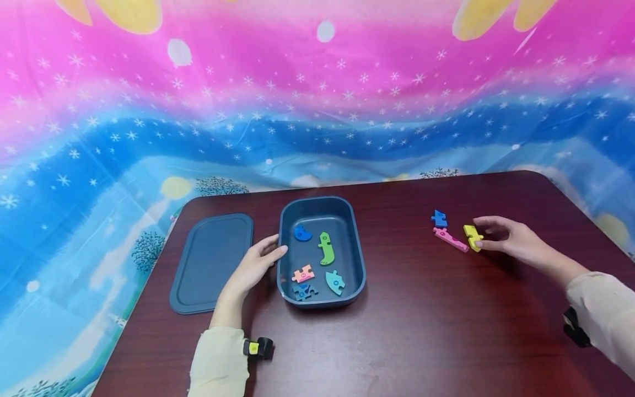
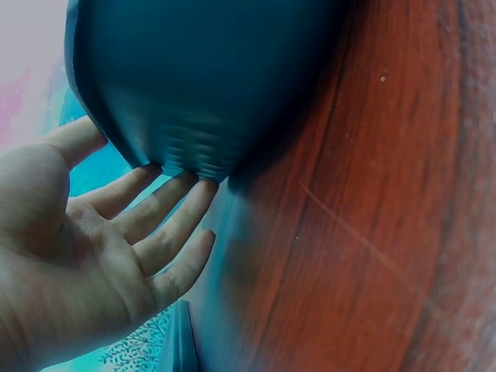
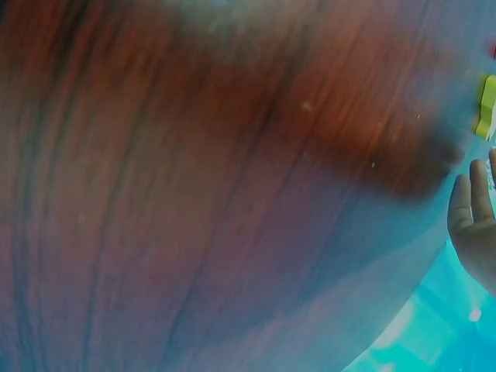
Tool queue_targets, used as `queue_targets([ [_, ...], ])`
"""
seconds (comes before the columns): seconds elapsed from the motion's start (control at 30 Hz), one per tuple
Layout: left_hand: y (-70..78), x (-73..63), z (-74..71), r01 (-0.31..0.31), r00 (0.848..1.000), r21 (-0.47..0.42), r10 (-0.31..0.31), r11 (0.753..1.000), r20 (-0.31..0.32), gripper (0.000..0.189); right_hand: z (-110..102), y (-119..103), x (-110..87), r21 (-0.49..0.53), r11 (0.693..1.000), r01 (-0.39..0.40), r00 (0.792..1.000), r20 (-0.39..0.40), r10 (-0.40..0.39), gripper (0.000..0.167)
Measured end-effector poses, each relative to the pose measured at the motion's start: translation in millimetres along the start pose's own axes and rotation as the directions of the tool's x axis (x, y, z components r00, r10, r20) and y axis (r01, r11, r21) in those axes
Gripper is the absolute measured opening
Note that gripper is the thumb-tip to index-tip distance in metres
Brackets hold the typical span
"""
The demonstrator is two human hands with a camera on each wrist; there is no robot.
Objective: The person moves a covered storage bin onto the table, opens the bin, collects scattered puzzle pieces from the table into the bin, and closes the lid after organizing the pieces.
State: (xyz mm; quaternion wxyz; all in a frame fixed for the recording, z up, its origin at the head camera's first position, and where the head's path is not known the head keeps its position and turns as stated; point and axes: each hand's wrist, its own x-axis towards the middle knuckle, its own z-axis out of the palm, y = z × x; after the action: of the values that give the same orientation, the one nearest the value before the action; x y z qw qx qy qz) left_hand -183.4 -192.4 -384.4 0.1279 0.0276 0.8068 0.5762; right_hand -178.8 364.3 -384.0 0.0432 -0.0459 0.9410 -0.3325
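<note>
My left hand holds the left wall of a dark blue-grey box, thumb at the rim. In the left wrist view, its spread fingers touch the outer wall. Inside the box lie several puzzle pieces, among them a green piece, a blue piece, a teal piece and a salmon piece. On the right, my right hand pinches a yellow puzzle piece between thumb and forefinger. A pink piece and a small blue piece lie just left of it.
The matching lid lies flat on the table, left of the box and partly behind my left hand. The dark red-brown wooden table has rounded far corners. A colourful printed cloth hangs behind its far edge.
</note>
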Motion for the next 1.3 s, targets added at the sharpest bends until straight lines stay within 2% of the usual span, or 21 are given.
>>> queue_targets([
  [0.17,-0.4,-0.2,0.2,-0.002,1.0,-0.005,0.002,1.0,0.003,0.063,-0.2,2.0,1.7,-0.005,1.0,0.008,0.998,0.064,-0.008,0.074],
  [0.37,-0.7,-0.3,0.7,-0.006,1.0,0.005,0.006,1.0,0.004,0.063,-0.2,1.8,4.3,-0.026,0.999,0.041,0.996,0.074,-0.038,0.075],
  [0.6,-0.5,0.4,1.3,-0.012,1.0,0.001,0.012,1.0,0.008,0.064,1.9,0.7,5.2,-0.023,0.999,0.041,0.994,0.105,-0.038,0.077],
  [1.3,0.9,-0.4,0.3,0.001,1.0,0.012,-0.001,1.0,0.005,0.065,5.8,-0.7,6.6,-0.029,1.0,0.01,0.996,0.085,-0.008,0.072],
])
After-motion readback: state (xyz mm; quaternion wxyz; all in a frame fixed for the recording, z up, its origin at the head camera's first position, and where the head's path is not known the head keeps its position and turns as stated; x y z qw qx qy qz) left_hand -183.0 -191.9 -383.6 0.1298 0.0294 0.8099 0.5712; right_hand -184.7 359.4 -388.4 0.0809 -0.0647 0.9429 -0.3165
